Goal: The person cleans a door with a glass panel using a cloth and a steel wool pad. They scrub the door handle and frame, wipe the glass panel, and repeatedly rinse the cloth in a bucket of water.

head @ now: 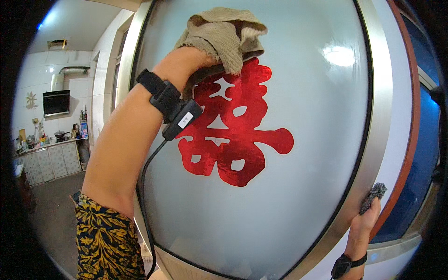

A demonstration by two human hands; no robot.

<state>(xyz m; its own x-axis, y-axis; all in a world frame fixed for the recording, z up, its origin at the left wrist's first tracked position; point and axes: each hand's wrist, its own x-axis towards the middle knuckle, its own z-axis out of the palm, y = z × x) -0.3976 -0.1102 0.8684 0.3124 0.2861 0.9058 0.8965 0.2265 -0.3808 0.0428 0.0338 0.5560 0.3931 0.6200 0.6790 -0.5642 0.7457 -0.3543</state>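
A beige-grey cloth (224,38) covers my left hand (210,52), which presses it on the frosted glass pane (315,105) at the top of a red paper-cut decoration (245,140). The fingers are hidden under the cloth's folds. At the lower right, my right hand (365,215) grips a dark grey steel wool scourer (374,196) beside the metal door frame (367,182). Both wrists wear black straps with small devices; a cable hangs from the left one.
To the left lies a kitchen with a counter (52,143), a wok (61,133), bottles and a dark range hood (56,102). Blue glass (416,168) in a brown-edged frame stands at the right.
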